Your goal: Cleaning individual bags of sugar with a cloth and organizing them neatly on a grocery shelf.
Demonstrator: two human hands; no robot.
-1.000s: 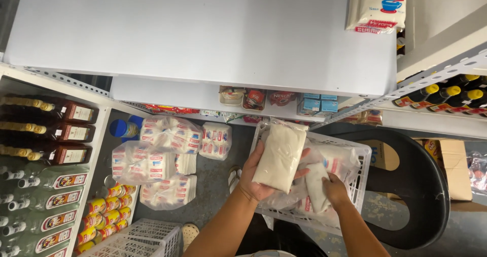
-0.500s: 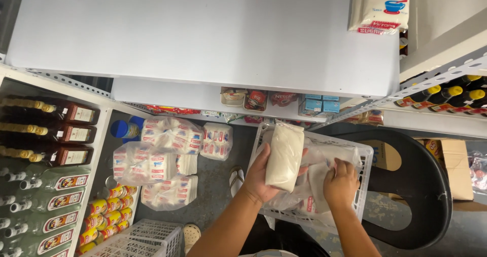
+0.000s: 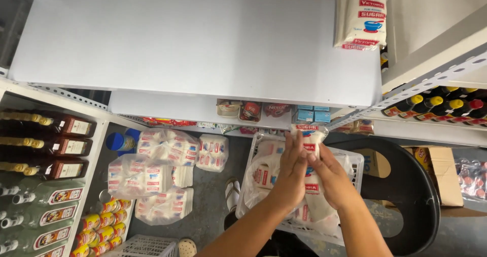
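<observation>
Overhead, both hands' grip closed, left hand [image 3: 290,167], right hand [image 3: 332,178], soft white sugar bag [image 3: 309,135], wire basket [image 3: 355,161].

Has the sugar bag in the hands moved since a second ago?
Yes. The sugar bag has risen from the white basket toward the shelf edge, now between both hands.

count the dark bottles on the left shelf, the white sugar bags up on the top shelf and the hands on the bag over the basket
dark bottles with yellow caps: 3
sugar bags on the top shelf: 2 at least, stacked
hands on the held bag, left hand and right hand: 2
total: 7
</observation>
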